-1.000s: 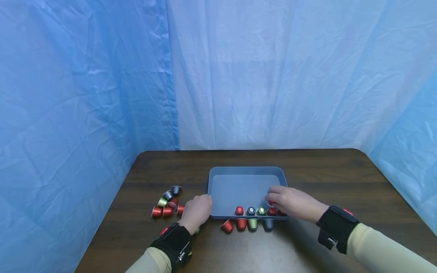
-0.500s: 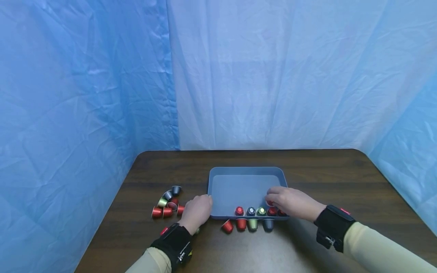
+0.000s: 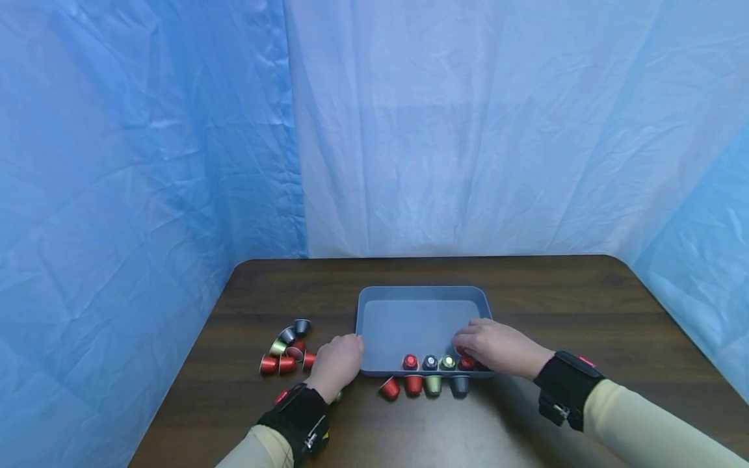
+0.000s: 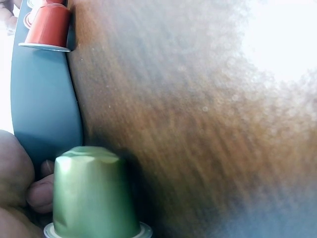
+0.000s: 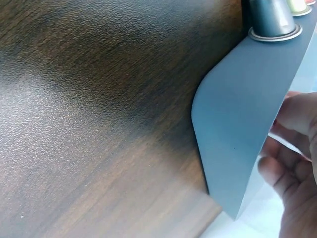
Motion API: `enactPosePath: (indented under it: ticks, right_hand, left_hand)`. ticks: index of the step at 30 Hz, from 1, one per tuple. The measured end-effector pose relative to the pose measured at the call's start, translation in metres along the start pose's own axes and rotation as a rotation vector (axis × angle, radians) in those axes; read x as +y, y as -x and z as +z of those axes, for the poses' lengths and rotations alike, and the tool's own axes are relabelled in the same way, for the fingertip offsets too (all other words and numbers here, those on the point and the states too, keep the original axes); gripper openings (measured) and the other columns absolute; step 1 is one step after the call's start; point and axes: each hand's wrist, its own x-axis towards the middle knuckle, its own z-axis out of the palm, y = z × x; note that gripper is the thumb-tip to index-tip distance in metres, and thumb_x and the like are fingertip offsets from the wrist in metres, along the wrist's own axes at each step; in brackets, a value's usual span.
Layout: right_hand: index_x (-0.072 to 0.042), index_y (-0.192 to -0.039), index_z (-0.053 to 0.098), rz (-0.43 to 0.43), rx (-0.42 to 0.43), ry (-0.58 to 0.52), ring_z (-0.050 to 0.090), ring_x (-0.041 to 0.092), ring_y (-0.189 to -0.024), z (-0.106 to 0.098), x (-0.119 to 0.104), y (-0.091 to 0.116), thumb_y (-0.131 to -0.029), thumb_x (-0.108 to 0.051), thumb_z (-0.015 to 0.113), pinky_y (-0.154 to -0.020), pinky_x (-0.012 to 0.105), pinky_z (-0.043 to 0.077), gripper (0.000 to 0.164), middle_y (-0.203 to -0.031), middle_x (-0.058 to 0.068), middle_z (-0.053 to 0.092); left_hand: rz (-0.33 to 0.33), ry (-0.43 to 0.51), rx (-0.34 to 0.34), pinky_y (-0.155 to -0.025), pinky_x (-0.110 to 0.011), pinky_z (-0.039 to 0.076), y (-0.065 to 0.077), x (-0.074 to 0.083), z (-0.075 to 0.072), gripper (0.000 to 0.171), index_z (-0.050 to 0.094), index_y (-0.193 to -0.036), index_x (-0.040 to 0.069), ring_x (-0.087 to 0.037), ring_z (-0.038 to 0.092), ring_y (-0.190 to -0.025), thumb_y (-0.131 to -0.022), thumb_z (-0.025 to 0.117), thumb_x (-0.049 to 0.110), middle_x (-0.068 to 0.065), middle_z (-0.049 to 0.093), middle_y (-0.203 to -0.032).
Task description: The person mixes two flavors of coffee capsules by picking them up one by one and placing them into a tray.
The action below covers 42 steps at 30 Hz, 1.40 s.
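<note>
Over the tray (image 3: 409, 322), towards its right side, the right grip (image 3: 494, 346) seems to pinch a red capsule (image 3: 460, 351), probably light, slick and dentable, best taken by its sides; whether the left grip (image 3: 337, 359) holds anything I cannot tell

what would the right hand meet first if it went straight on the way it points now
Probably the blue-grey tray itself: the right hand points across its bare floor toward the far-left wall. The hand's height is unclear, so it might brush the floor first.
</note>
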Motion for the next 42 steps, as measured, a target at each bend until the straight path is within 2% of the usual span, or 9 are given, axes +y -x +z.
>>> enactPosePath:
  ticks: [2, 6, 13, 19, 26, 31, 34, 38, 42]
  right_hand:
    - [-0.012, -0.112, 0.076, -0.003, 0.01, 0.001, 0.063, 0.012, -0.088, 0.0, 0.0, 0.001, -0.082, -0.018, 0.088, -0.076, 0.025, 0.055, 0.033, -0.102, -0.002, 0.076]
    - [-0.012, -0.115, 0.074, 0.012, 0.03, 0.002, 0.062, 0.01, -0.085, 0.001, 0.0, 0.002, -0.088, -0.018, 0.082, -0.072, 0.023, 0.053, 0.029, -0.099, -0.002, 0.074]
    - [-0.013, -0.12, 0.073, 0.083, 0.083, 0.001, 0.062, 0.01, -0.089, -0.003, 0.001, 0.007, -0.09, -0.017, 0.079, -0.075, 0.027, 0.056, 0.031, -0.102, -0.004, 0.073]
    - [-0.011, -0.125, 0.072, 0.208, 0.126, 0.02, 0.064, 0.01, -0.091, -0.011, 0.004, 0.009, -0.088, -0.018, 0.081, -0.077, 0.03, 0.058, 0.038, -0.104, -0.001, 0.074]
    - [-0.008, -0.127, 0.07, 0.389, 0.204, 0.061, 0.054, 0.009, -0.071, -0.017, 0.01, 0.007, -0.089, -0.02, 0.081, -0.06, 0.023, 0.05, 0.041, -0.087, -0.002, 0.072]
    - [-0.003, -0.123, 0.067, 0.483, 0.268, 0.061, 0.069, 0.019, -0.075, -0.016, 0.016, 0.009, -0.092, -0.019, 0.077, -0.067, 0.037, 0.06, 0.036, -0.09, 0.006, 0.074]
    - [0.0, -0.122, 0.064, 0.558, 0.26, 0.03, 0.066, 0.016, -0.065, -0.014, 0.019, 0.01, -0.095, -0.02, 0.073, -0.061, 0.037, 0.058, 0.035, -0.078, 0.004, 0.07]
    - [0.003, -0.116, 0.061, 0.674, 0.203, -0.029, 0.051, 0.012, -0.05, -0.01, 0.021, 0.011, -0.099, -0.025, 0.068, -0.046, 0.03, 0.043, 0.033, -0.061, -0.001, 0.054]
    - [0.001, -0.1, 0.06, 0.778, 0.127, -0.096, 0.048, 0.015, -0.048, -0.005, 0.022, 0.009, -0.101, -0.031, 0.065, -0.045, 0.03, 0.037, 0.032, -0.059, 0.003, 0.048]
  left_hand:
    - [-0.002, 0.009, -0.003, -0.067, -0.039, 0.052, 0.0, 0.0, 0.0, 0.011, 0.067, -0.099, 0.006, -0.02, 0.054, -0.07, -0.101, 0.064, 0.017, -0.004, 0.055, -0.078]
    - [-0.003, 0.018, -0.005, -0.066, -0.038, 0.052, 0.0, 0.001, -0.001, 0.012, 0.067, -0.1, 0.006, -0.019, 0.054, -0.069, -0.102, 0.063, 0.018, -0.004, 0.055, -0.078]
    - [0.0, 0.024, -0.006, -0.067, -0.039, 0.052, 0.0, 0.0, -0.001, 0.015, 0.067, -0.102, 0.005, -0.019, 0.054, -0.069, -0.103, 0.061, 0.019, -0.004, 0.055, -0.078]
    - [0.005, 0.008, -0.002, -0.066, -0.039, 0.052, -0.001, -0.002, 0.0, 0.013, 0.067, -0.1, 0.005, -0.02, 0.054, -0.069, -0.103, 0.062, 0.017, -0.005, 0.056, -0.078]
    - [0.005, -0.006, -0.011, -0.067, -0.039, 0.053, 0.0, -0.002, 0.0, 0.011, 0.067, -0.101, 0.006, -0.02, 0.054, -0.07, -0.102, 0.064, 0.017, -0.004, 0.056, -0.078]
    - [0.001, 0.005, -0.012, -0.068, -0.039, 0.054, -0.001, -0.002, 0.0, 0.012, 0.068, -0.1, 0.006, -0.02, 0.055, -0.07, -0.102, 0.063, 0.016, -0.004, 0.056, -0.078]
    - [0.005, 0.0, -0.008, -0.069, -0.041, 0.054, -0.002, -0.002, 0.001, 0.012, 0.068, -0.101, 0.006, -0.02, 0.055, -0.071, -0.102, 0.062, 0.016, -0.005, 0.057, -0.08]
    - [0.005, -0.003, -0.008, -0.069, -0.041, 0.054, -0.002, -0.002, 0.001, 0.012, 0.068, -0.101, 0.006, -0.02, 0.055, -0.071, -0.103, 0.062, 0.017, -0.005, 0.058, -0.08]
    - [0.0, 0.01, -0.015, -0.068, -0.04, 0.054, -0.002, -0.002, 0.001, 0.013, 0.068, -0.101, 0.006, -0.02, 0.055, -0.071, -0.102, 0.062, 0.018, -0.005, 0.057, -0.079]
